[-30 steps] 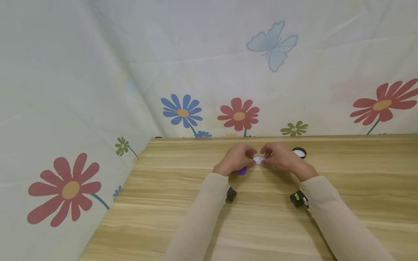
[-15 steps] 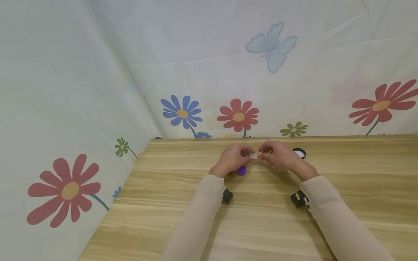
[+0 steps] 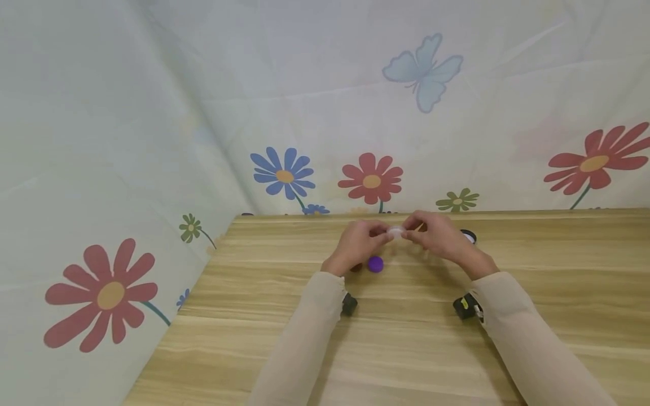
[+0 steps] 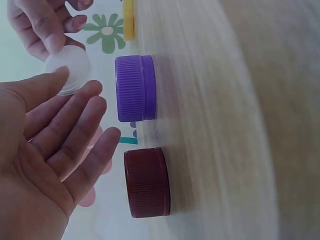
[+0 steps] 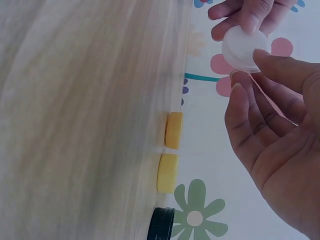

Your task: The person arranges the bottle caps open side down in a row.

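Observation:
Between my two hands is a small, round, translucent white cap (image 3: 396, 232), raised above the table. My left hand (image 3: 358, 242) pinches its near edge, thumb across the flat face and index finger behind; the other fingers of that hand spread loosely in the left wrist view. From the opposite side my right hand (image 3: 439, 239) pinches the same cap with thumb and fingertips, as the right wrist view shows. Below the left hand a ribbed purple bottle cap (image 4: 135, 88) stands on the table, with a dark red bottle cap (image 4: 146, 183) beside it, mostly covered by the hand in the head view.
Two yellow caps (image 5: 174, 130) sit on the wooden table (image 3: 406, 349) under the right hand. A black lid (image 3: 469, 235) with a white inside lies beyond the right wrist. Behind the table's far edge hangs a flower-printed cloth (image 3: 315, 113).
Both hands have lifted the white cap slightly up and away. It has turned from its pale round opening, through edge-on, to a tilted face. The purple cap now shows fully in the head view.

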`<state>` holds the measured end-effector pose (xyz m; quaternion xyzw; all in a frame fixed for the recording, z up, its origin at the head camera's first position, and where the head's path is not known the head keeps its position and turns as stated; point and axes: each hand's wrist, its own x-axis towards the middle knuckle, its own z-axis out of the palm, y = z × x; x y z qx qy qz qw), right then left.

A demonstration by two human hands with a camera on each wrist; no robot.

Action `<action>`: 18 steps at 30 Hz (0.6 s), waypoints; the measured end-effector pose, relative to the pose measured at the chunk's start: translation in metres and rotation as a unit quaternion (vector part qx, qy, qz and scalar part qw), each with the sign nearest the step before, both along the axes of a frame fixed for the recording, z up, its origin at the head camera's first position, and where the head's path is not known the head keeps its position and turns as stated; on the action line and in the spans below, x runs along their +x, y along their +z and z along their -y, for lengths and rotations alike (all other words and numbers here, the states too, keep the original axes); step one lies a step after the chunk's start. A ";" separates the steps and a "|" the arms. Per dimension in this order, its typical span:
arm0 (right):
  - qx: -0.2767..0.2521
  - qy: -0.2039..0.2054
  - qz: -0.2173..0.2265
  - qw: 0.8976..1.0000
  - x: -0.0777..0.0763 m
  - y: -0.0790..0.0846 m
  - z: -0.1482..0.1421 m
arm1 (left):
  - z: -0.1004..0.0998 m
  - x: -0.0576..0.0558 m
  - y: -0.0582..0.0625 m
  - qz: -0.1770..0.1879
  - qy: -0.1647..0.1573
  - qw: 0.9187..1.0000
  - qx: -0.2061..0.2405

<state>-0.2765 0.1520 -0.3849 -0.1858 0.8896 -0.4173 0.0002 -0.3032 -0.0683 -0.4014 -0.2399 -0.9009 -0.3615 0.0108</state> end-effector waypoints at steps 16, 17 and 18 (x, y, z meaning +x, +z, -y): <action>-0.036 -0.017 0.020 0.999 0.001 0.000 0.002 | 0.000 0.002 0.002 -0.034 -0.023 0.999 0.017; -0.037 -0.017 0.021 0.999 0.001 0.000 0.002 | 0.000 0.002 0.003 -0.033 -0.024 0.999 0.016; -0.038 -0.017 0.022 0.999 0.001 0.000 0.002 | 0.000 0.002 0.003 -0.033 -0.025 0.999 0.016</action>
